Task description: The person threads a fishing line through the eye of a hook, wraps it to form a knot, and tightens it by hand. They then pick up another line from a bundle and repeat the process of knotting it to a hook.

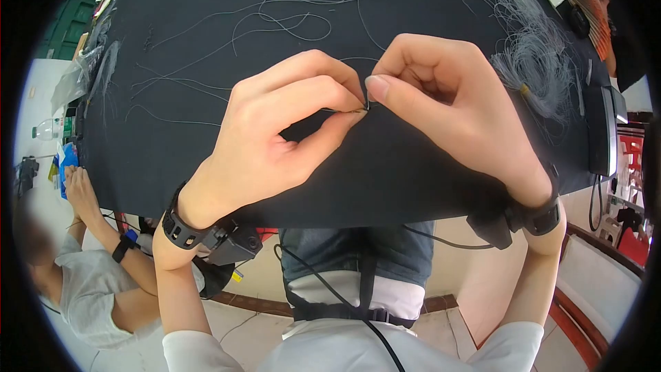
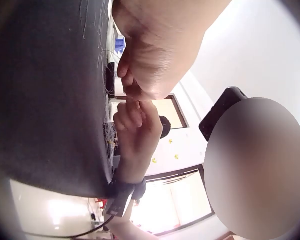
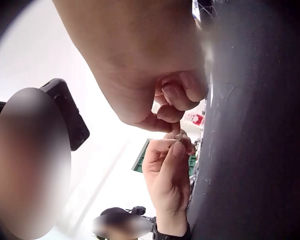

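Above the black tabletop, the left hand (image 1: 279, 124) pinches a small dark piece (image 1: 367, 105) and thin grey thread between thumb and fingertips. Right beside it, the right hand (image 1: 451, 100) has its thumb and index finger brought together at the piece's upper end, other fingers curled. Thin thread (image 1: 182, 80) runs leftward from behind the left hand across the table. In the left wrist view the right hand (image 2: 137, 135) meets the left hand (image 2: 157, 55) at the fingertips; the right wrist view shows the left hand (image 3: 167, 175) below the right hand (image 3: 140, 65). The piece's exact shape is too small to tell.
Loose long threads (image 1: 296, 24) curl over the far part of the black table (image 1: 413, 196). A tied bundle of grey thread (image 1: 533, 62) lies at the right, near a black device (image 1: 602, 131). Another person (image 1: 103, 282) sits at the left, hands at the table's edge.
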### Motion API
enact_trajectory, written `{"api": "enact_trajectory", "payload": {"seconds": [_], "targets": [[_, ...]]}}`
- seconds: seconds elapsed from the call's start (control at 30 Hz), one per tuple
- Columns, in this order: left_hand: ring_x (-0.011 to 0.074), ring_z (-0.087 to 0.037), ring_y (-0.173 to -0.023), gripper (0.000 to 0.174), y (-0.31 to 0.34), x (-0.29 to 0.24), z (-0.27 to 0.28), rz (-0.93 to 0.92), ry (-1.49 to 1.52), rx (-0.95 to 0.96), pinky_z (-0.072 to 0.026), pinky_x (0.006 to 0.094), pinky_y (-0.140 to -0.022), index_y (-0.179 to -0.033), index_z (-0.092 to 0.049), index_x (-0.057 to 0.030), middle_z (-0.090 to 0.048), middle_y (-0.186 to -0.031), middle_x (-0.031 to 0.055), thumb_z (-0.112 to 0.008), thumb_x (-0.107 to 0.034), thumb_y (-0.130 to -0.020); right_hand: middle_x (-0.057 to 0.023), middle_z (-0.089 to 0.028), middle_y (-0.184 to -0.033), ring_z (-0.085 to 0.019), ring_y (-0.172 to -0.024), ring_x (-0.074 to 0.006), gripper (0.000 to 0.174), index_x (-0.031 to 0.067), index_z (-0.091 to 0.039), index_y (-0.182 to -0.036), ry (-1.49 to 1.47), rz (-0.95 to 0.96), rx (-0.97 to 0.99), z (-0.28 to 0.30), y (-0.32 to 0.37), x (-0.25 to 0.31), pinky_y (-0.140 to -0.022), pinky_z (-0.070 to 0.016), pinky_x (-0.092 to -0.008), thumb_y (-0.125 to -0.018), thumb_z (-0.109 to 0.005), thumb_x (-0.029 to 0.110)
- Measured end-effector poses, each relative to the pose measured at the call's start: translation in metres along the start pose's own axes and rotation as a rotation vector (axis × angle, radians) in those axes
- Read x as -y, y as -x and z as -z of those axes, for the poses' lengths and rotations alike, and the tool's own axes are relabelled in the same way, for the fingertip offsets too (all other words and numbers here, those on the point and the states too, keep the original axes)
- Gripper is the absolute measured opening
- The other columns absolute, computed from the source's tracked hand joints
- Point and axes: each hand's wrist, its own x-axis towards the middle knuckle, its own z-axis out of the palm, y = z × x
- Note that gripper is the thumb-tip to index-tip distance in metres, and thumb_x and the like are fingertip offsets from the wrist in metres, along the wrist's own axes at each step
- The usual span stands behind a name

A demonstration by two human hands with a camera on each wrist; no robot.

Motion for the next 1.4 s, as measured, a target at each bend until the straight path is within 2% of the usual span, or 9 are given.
{"api": "enact_trajectory", "payload": {"seconds": [0.43, 0.53, 0.6, 0.73, 0.83, 1.03, 1.23, 1.3, 1.4], "targets": [[0.0172, -0.056, -0.078, 0.013, 0.004, 0.003, 0.003, 0.065, 0.152, -0.056, -0.0445, 0.0244, -0.068, -0.084, -0.059, 0.0031, -0.059, -0.088, 0.0126, -0.060, 0.010, -0.073, 0.0055, -0.048, -0.061, -0.037, -0.055, 0.0019, 0.014, -0.0021, -0.060, -0.083, 0.013, 0.028, -0.044, -0.005, -0.005, -0.008, -0.047, -0.0268, -0.0159, -0.085, -0.057, 0.012], [0.0153, -0.055, -0.079, 0.012, 0.005, 0.004, 0.003, 0.097, 0.160, -0.103, -0.0438, 0.0232, -0.068, -0.086, -0.059, 0.0031, -0.058, -0.089, 0.0118, -0.059, 0.009, -0.075, -0.0028, -0.045, -0.049, -0.036, -0.047, -0.0060, 0.019, -0.0039, -0.060, -0.078, -0.034, 0.027, -0.090, -0.010, -0.006, -0.011, -0.044, -0.0292, -0.0233, -0.081, -0.059, 0.015], [0.0144, -0.055, -0.079, 0.011, 0.005, 0.003, 0.003, 0.108, 0.135, -0.130, -0.0435, 0.0225, -0.068, -0.086, -0.059, 0.0030, -0.058, -0.089, 0.0114, -0.059, 0.008, -0.076, -0.0024, -0.046, -0.050, -0.036, -0.047, -0.0060, 0.019, -0.0038, -0.060, -0.078, -0.070, 0.009, -0.083, -0.012, -0.006, -0.010, -0.044, -0.0294, -0.0231, -0.081, -0.059, 0.015], [0.0139, -0.055, -0.079, 0.011, 0.004, 0.003, 0.002, 0.100, 0.031, -0.173, -0.0435, 0.0221, -0.068, -0.085, -0.059, 0.0030, -0.058, -0.090, 0.0105, -0.060, 0.008, -0.075, -0.0016, -0.046, -0.050, -0.037, -0.047, -0.0059, 0.019, -0.0035, -0.060, -0.077, -0.160, -0.049, -0.068, -0.016, -0.003, -0.005, -0.044, -0.0300, -0.0230, -0.081, -0.059, 0.014], [0.0150, -0.056, -0.078, 0.011, 0.002, 0.006, 0.001, 0.050, -0.079, -0.182, -0.0440, 0.0230, -0.067, -0.083, -0.059, 0.0029, -0.059, -0.088, 0.0099, -0.061, 0.009, -0.074, 0.0072, -0.047, -0.060, -0.037, -0.055, 0.0017, 0.015, -0.0028, -0.060, -0.081, -0.165, -0.077, -0.007, -0.017, 0.000, -0.002, -0.047, -0.0265, -0.0164, -0.084, -0.059, 0.012], [0.0190, -0.058, -0.073, 0.013, 0.000, 0.006, 0.000, -0.045, -0.222, -0.146, -0.0454, 0.0250, -0.064, -0.079, -0.059, 0.0019, -0.060, -0.084, 0.0103, -0.062, 0.009, -0.069, 0.0051, -0.048, -0.058, -0.038, -0.054, 0.0016, 0.010, -0.0023, -0.059, -0.082, 0.157, 0.120, -0.063, -0.012, 0.004, 0.002, -0.046, -0.0273, -0.0161, -0.082, -0.059, 0.008], [0.0205, -0.058, -0.071, 0.013, 0.000, 0.004, 0.000, -0.062, -0.233, -0.107, -0.0459, 0.0257, -0.062, -0.078, -0.059, 0.0018, -0.059, -0.084, 0.0110, -0.063, 0.009, -0.068, 0.0044, -0.045, -0.056, -0.035, -0.051, 0.0011, 0.006, -0.0021, -0.058, -0.082, 0.135, 0.205, -0.149, -0.009, 0.005, 0.003, -0.044, -0.0242, -0.0173, -0.082, -0.056, 0.003], [0.0208, -0.058, -0.071, 0.013, 0.000, 0.003, 0.000, -0.066, -0.216, -0.083, -0.0459, 0.0258, -0.062, -0.078, -0.058, 0.0019, -0.059, -0.083, 0.0114, -0.063, 0.009, -0.067, 0.0042, -0.045, -0.056, -0.035, -0.051, 0.0008, 0.005, -0.0022, -0.058, -0.082, 0.144, 0.212, -0.084, -0.009, 0.006, 0.005, -0.044, -0.0242, -0.0172, -0.082, -0.056, 0.003], [0.0196, -0.055, -0.064, 0.012, -0.001, 0.006, -0.004, -0.102, -0.190, -0.100, -0.0447, 0.0263, -0.053, -0.072, -0.057, -0.0018, -0.058, -0.080, 0.0066, -0.063, 0.007, -0.066, 0.0038, -0.045, -0.058, -0.037, -0.053, 0.0004, 0.007, -0.0026, -0.057, -0.081, 0.114, 0.189, -0.004, -0.008, 0.006, 0.006, -0.046, -0.0259, -0.0166, -0.082, -0.056, 0.004]]}}
